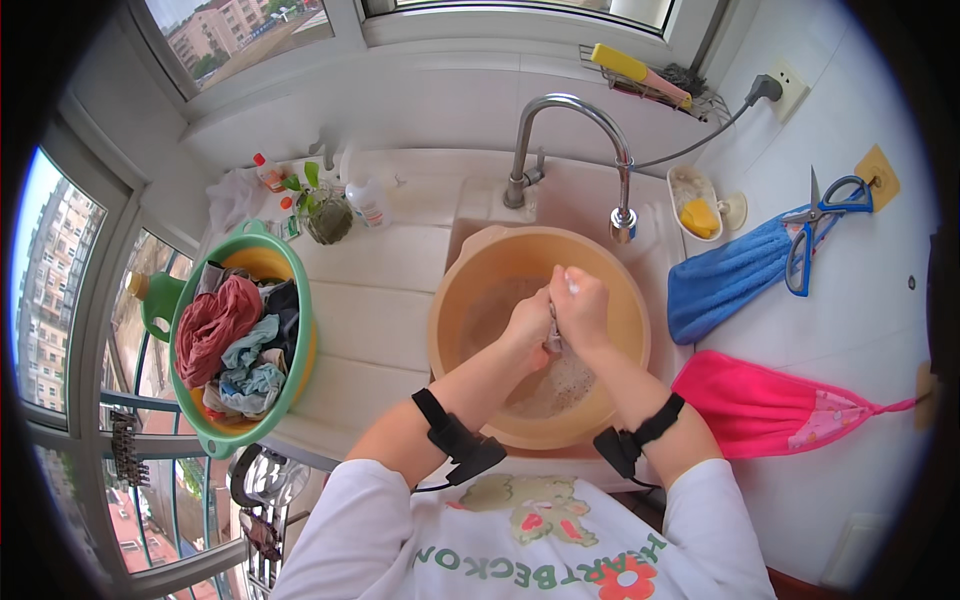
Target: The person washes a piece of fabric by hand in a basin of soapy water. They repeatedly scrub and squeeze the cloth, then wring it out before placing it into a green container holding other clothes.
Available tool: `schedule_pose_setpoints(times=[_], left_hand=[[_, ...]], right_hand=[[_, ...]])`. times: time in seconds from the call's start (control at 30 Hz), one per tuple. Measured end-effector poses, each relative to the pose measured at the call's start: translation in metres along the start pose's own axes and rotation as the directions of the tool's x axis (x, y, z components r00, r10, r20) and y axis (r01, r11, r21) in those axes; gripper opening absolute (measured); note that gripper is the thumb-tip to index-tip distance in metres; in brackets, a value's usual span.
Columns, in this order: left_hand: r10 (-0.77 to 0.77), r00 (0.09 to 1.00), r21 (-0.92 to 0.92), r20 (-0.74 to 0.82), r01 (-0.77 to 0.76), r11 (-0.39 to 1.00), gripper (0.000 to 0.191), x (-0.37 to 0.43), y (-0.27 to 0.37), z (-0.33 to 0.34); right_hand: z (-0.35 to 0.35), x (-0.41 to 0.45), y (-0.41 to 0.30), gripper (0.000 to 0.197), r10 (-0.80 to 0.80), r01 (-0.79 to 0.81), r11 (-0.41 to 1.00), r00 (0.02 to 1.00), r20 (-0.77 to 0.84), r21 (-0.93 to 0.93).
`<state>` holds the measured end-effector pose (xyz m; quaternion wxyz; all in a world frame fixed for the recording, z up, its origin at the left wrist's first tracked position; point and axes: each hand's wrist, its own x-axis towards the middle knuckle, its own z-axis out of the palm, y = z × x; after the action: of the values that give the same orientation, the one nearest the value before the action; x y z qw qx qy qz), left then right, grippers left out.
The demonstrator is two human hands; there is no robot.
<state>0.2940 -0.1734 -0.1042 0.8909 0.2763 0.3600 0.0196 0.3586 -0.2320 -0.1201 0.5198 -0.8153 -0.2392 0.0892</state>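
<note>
My left hand (529, 327) and my right hand (581, 306) are pressed together over a peach plastic basin (446, 330). Between them they grip a small wet cloth (555, 337), mostly hidden by my fingers; a little white foam shows at the right hand. Below lies cloudy, sudsy water (562, 384) in the basin. The basin sits in the sink under a chrome gooseneck faucet (576, 101), whose spout hangs beyond its far right rim.
Left on the counter stands a green-rimmed basin (306, 330) heaped with clothes (225, 322). Behind it are a potted plant (324, 214) and a white bottle (367, 201). Scissors (810, 217), a blue towel (731, 274) and a pink towel (757, 405) hang on the right wall, near a soap dish (684, 184).
</note>
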Motion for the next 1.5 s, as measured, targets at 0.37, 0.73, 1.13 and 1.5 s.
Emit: schedule_pose_setpoints(times=[0.37,0.73,1.13,1.5], left_hand=[[0.065,0.996,-0.035,0.059,-0.063,0.997,0.027,0.020,0.000,-0.023],[0.051,0.981,-0.090,0.190,-0.034,0.995,0.033,0.025,0.021,-0.044],[0.108,0.896,-0.008,0.430,-0.115,0.993,0.034,0.015,0.043,-0.052],[0.254,0.923,0.489,0.289,-0.371,0.790,0.022,0.009,0.044,-0.053]], right_hand=[[0.004,-0.021,-0.010,0.028,-0.344,0.344,0.937,0.939,0.010,-0.068],[-0.008,0.015,0.023,0.036,0.173,-0.202,0.956,0.974,0.148,0.214],[-0.025,-0.005,0.005,0.031,-0.478,0.410,0.869,0.840,0.256,0.275],[-0.026,0.006,0.020,0.024,-0.002,-0.229,0.658,0.952,0.306,0.717]])
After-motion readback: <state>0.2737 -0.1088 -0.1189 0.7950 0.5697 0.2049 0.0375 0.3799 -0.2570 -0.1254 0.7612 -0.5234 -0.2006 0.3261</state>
